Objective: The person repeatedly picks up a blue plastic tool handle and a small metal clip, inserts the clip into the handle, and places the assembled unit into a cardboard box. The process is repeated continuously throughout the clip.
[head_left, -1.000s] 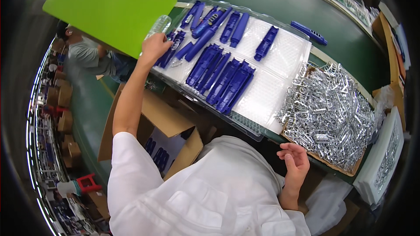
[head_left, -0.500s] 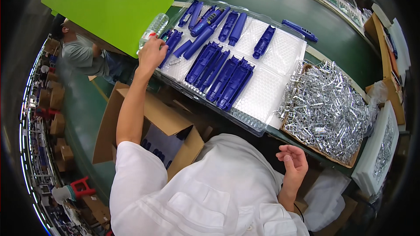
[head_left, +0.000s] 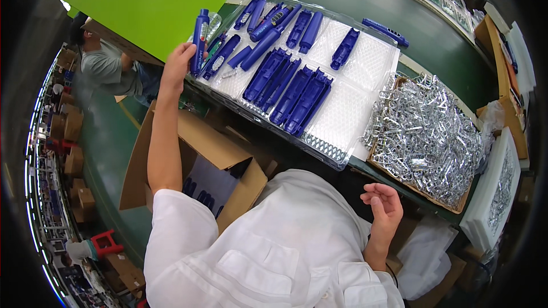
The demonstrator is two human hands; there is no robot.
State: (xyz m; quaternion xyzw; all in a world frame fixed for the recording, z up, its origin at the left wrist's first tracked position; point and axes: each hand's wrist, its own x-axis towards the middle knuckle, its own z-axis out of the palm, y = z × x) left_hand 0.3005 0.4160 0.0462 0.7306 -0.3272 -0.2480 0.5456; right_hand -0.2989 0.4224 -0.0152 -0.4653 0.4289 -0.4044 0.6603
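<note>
My left hand (head_left: 178, 68) is closed round the lower part of a blue pen-shaped device (head_left: 200, 34), raised nearly upright at the tray's left end. Behind the device, a clear plastic bottle (head_left: 214, 21) is partly hidden. Close by in the clear plastic tray (head_left: 365, 94) lies a blue shell (head_left: 221, 57) with something green beside it. Several blue half-shells (head_left: 268, 77) sit in the tray's middle, with more blue housings (head_left: 274, 25) behind them. Before my body on the right, my right hand (head_left: 386, 211) hovers empty, its fingers loosely bent and apart from the thumb.
A box heaped with silvery metal clips (head_left: 425, 142) stands right of the tray. An open cardboard box (head_left: 211, 142) is below its left end. A bright green board (head_left: 142, 5) rises at far left. One blue device (head_left: 385, 31) lies beyond the tray. Other people work nearby.
My left hand, earlier reaching near the bottle and shells, now holds up a blue pen-shaped device and has drawn slightly left. My right hand has barely moved.
</note>
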